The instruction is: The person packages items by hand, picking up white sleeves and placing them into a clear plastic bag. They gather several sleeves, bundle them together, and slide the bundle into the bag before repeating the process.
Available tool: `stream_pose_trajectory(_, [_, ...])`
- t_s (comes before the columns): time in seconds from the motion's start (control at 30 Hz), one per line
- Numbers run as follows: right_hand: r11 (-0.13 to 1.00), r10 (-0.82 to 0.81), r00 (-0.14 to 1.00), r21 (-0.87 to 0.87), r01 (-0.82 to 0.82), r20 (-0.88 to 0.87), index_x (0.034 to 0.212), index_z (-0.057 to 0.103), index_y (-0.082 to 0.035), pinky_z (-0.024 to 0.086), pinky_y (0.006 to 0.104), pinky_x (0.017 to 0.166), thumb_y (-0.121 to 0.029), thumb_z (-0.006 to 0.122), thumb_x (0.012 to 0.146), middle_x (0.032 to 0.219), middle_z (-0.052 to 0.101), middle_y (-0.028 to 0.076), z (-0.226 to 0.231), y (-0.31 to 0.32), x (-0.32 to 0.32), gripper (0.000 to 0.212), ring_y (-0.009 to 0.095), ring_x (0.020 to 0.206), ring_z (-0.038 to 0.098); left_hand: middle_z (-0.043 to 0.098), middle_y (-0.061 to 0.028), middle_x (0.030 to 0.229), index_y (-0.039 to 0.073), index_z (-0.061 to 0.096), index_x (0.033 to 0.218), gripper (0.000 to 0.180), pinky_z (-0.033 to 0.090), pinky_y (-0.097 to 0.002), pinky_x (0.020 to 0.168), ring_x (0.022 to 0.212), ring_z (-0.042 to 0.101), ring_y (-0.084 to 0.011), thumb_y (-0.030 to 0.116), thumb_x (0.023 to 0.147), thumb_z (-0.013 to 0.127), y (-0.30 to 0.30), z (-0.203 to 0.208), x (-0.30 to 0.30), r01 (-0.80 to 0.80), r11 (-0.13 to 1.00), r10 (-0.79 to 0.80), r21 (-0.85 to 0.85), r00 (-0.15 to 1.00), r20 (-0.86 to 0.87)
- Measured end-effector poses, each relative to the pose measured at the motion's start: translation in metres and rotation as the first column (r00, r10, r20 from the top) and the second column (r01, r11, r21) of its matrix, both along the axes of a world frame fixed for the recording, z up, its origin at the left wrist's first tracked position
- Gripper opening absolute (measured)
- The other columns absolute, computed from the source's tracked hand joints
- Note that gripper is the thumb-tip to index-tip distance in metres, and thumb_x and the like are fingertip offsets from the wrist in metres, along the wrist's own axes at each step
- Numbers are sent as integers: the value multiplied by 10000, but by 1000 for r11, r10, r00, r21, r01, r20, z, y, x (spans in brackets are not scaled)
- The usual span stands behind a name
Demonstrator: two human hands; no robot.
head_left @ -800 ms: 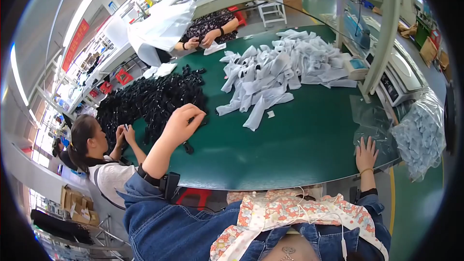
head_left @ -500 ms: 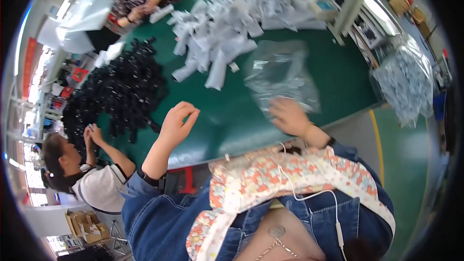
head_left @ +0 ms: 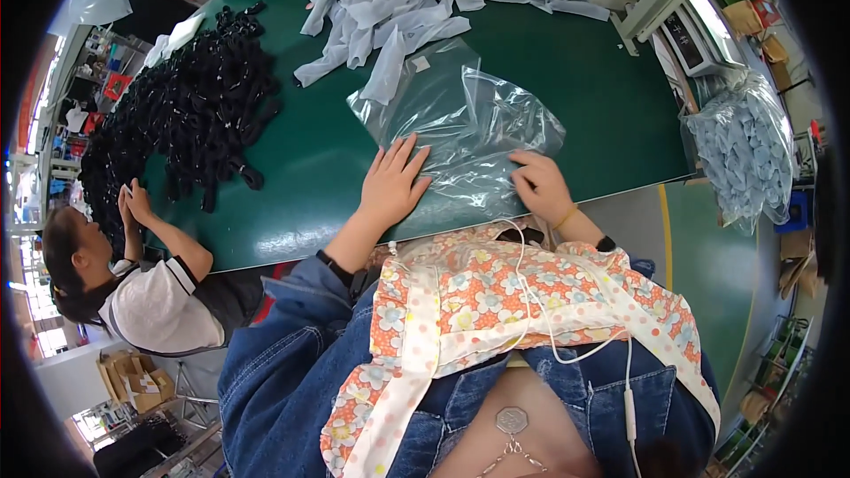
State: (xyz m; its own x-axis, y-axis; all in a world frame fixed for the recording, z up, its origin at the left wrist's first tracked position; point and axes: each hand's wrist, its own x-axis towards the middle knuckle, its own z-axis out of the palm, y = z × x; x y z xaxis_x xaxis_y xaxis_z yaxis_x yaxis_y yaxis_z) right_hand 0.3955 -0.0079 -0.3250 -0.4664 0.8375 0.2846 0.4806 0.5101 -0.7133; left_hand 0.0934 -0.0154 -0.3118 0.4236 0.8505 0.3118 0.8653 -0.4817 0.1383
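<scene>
On the green table (head_left: 292,204), at its near edge, a clear plastic bag (head_left: 460,124) lies crumpled and partly flat. Left hand (head_left: 392,181) rests on the bag's near left corner, fingers spread and pressed flat. Right hand (head_left: 540,184) is curled at the near right edge, apparently pinching the film; the grip cannot be confirmed. Beyond the bag lies a pile of grey fabric pieces (head_left: 416,0); left of it, black pieces (head_left: 195,115). Recommendation: hold the left palm down as anchor and separate only one layer at the mouth.

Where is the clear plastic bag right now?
In the head view the clear plastic bag lies flat on the green table, under the left hand and right hand, just below the grey fabric pile.
</scene>
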Motion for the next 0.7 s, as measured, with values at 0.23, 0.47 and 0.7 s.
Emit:
stream_pose_trajectory(0.23, [987, -51, 949, 159, 1, 310, 1054, 623, -78, 293, 455, 1032, -143, 571, 835, 1228, 577, 63, 18, -4, 7, 234, 248, 1178, 501, 481, -71, 1339, 149, 554, 1233, 447, 417, -414, 892, 1075, 527, -247, 336, 829, 588, -76, 14, -47, -189, 978, 182, -90, 980, -78])
stream_pose_trajectory(0.47, [890, 437, 772, -97, -446, 462, 1208, 554, -119, 193, 499, 1085, -226, 524, 878, 1340, 486, 64, 19, 17, -55, 348, 219, 1277, 409, 596, -65, 1183, 118, 644, 1065, 294, 432, -399, 782, 882, 566, -245, 292, 835, 585, -119, 23, -96, -466, 883, 442, -59, 866, -232])
stream_pose_trajectory(0.7, [852, 514, 833, -13, -523, 203, 1149, 590, -82, 231, 474, 1079, -155, 554, 854, 1317, 503, 99, 12, 23, -84, 306, 269, 1264, 423, 629, -86, 905, 60, 647, 826, 170, 449, -403, 759, 826, 576, -275, 228, 807, 635, -70, 50, -69, -239, 971, 236, 1, 959, 159])
